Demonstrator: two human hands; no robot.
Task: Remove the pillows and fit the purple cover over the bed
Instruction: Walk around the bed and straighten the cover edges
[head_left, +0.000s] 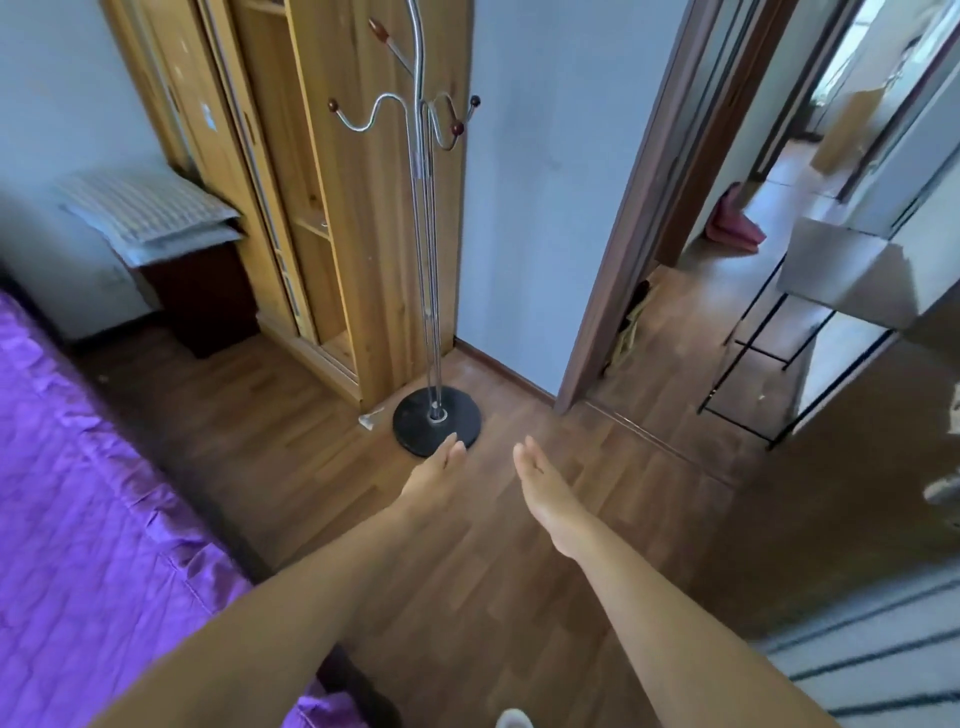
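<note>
Wooden floor (291, 467) across the middle of a blue-walled bedroom, open doorway (727, 218) at far right, pine wardrobe (332, 197) at far centre, chrome coat stand (423, 208) just beside it on a round black base. Purple cover (78, 519) along the left edge, spread over the bed (228, 545) from near to far, creased, its right hem lying along the mattress edge above a dark strip of frame. 2 pillows (145, 213), by the look of it, stacked on a dark bedside cabinet (202, 296) at far left, off the bed, blurred. Left hand (436, 483) and right hand (545, 499) both stretched forward over the floor, near each other but apart, fingers straight and pressed together, holding nothing, touching nothing, well right of the cover. Judged from this: pillows already off, cover already over the mattress, tucking and smoothing possibly left; far end and left side of the bed out of view, so impossible to confirm. Risks from here: facing away from the bed, hence creases left in and the near corner untucked, with a loose hem likely to slide on a slippery-looking fabric; a swing of the left arm back toward the bed passing close to the coat stand, tall and thin on a small base, so easy to knock; striped rug (883, 654) at near right, a possible trip or slip underfoot when stepping back.
</note>
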